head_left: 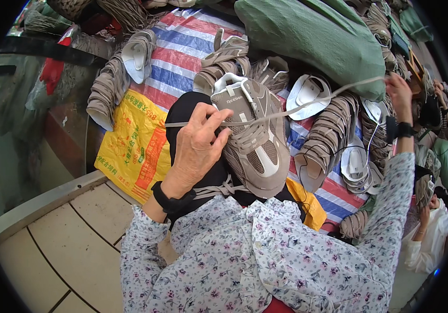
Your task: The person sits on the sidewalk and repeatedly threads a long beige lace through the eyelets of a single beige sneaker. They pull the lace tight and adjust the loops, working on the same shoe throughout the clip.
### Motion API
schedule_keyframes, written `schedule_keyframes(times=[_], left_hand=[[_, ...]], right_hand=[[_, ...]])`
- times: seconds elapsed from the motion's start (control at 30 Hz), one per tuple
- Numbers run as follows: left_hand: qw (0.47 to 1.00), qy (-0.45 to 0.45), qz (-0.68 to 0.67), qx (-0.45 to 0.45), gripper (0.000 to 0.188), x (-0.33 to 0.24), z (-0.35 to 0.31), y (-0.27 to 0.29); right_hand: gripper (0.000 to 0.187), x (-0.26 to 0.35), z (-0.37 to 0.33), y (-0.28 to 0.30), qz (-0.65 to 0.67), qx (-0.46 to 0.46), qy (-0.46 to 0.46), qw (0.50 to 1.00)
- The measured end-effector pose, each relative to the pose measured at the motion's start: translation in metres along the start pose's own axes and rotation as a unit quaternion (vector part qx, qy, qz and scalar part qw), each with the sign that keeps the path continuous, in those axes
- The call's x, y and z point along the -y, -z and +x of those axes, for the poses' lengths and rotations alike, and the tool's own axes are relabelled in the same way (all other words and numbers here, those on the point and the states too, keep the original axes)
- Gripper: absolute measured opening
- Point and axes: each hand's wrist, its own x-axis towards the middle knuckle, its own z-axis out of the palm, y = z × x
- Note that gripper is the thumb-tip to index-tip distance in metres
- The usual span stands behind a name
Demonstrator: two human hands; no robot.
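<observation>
A grey-beige sneaker upper [258, 159] with mesh panels and white trim rests on my lap, toe toward me. Its flat grey shoelace [315, 104] is threaded through the lower eyelets and stretches taut to the upper right. There my right hand [400, 94], arm extended, grips the lace's far end. Beside the upper's left edge, my left hand [198, 143] has its fingers bent around the lace's other side, and a short piece sticks out to the left. More laces [221, 189] lie across my dark trousers at the waist.
Stacked shoe uppers [108, 91] stand at the left, with another row [333, 130] at the right, on a striped plastic sheet [182, 47]. A large green sack [312, 44] lies beyond. A yellow printed bag [130, 151] is by my left knee. Another person's sleeve [427, 235] shows far right.
</observation>
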Motion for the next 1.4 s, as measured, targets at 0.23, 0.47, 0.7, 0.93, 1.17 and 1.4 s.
schedule_keyframes(times=[0.23, 0.47, 0.7, 0.93, 1.17, 1.4], left_hand=[[0.999, -0.047, 0.009, 0.022, 0.018, 0.006, 0.007, -0.008], [0.998, -0.06, 0.034, 0.003, 0.014, 0.002, 0.008, -0.012], [1.0, -0.019, 0.002, 0.018, 0.01, 0.007, 0.005, 0.002], [0.999, -0.029, -0.011, 0.016, 0.01, 0.016, -0.013, 0.011], [1.0, 0.019, -0.013, 0.021, 0.01, 0.017, -0.037, 0.017], [0.93, 0.261, -0.252, 0.06, 0.011, 0.036, -0.053, 0.051]], right_hand=[[0.02, 0.007, -0.205, -0.238, -0.176, 0.287, 0.219, 0.916], [0.019, 0.015, -0.287, -0.326, -0.218, 0.34, 0.441, 0.801], [0.008, 0.023, -0.293, -0.33, -0.293, 0.353, 0.435, 0.775], [0.011, 0.026, -0.269, -0.329, -0.048, 0.413, 0.12, 0.901], [0.014, 0.006, -0.249, -0.32, 0.003, 0.367, 0.008, 0.93], [0.019, 0.026, -0.248, -0.306, -0.088, 0.436, -0.017, 0.895]])
